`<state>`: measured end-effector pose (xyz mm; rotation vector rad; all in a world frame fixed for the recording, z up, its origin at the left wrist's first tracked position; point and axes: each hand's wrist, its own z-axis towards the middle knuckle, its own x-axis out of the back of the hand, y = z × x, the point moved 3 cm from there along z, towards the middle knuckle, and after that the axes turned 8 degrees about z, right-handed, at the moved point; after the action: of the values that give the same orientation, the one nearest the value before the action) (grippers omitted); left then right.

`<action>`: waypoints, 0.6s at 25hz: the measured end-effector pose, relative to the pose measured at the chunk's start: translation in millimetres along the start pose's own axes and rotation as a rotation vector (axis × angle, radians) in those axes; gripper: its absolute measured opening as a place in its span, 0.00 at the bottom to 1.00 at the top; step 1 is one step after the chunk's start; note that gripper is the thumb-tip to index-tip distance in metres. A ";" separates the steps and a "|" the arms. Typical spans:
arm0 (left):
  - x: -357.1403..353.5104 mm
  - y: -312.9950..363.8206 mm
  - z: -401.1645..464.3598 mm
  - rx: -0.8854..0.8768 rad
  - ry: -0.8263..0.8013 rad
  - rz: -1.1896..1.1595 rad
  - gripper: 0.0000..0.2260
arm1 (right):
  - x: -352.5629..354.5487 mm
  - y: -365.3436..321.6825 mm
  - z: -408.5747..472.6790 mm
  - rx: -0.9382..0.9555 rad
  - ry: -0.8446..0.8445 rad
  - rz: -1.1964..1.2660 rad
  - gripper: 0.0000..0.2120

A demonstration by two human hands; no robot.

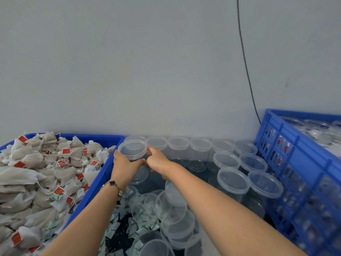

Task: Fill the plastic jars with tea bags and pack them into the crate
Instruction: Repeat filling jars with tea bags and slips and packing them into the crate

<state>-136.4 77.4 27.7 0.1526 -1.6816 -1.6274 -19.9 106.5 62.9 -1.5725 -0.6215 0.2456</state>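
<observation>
Left hand (124, 163) and right hand (156, 159) curl round clear jar (132, 150) at 10 o'clock; likely light, thin-walled, slippery: hold below lid

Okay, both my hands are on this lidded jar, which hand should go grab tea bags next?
Probably the left hand: it is on the jar side nearest the tea bags in the blue bin. The right hand would have to cross over.

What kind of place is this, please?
Probably a small packing room for tea. A blue bin holds a heap of tea bags, rows of clear lidded jars stand by a bare wall, and a blue crate holds more jars.
</observation>
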 end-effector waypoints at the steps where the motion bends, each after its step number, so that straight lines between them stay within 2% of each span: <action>1: 4.3 5.9 -5.2 -0.026 0.003 0.023 0.41 | 2.4 -4.7 -10.3 0.002 -0.001 0.006 0.27; 7: 33.3 41.1 -62.8 -0.236 -0.037 0.072 0.37 | 19.1 -19.3 -80.5 0.022 0.023 -0.026 0.28; 11: 41.1 41.2 -126.4 -0.215 0.018 0.063 0.43 | 24.8 -8.8 -132.2 0.049 0.086 -0.063 0.24; 15: 44.2 29.5 -193.9 -0.183 -0.013 -0.075 0.48 | 24.3 16.8 -188.5 0.078 0.084 -0.122 0.20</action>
<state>-40.4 -97.9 50.2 0.1149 -1.5431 -1.8321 100.5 -41.2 73.1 -1.4565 -0.6327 0.1107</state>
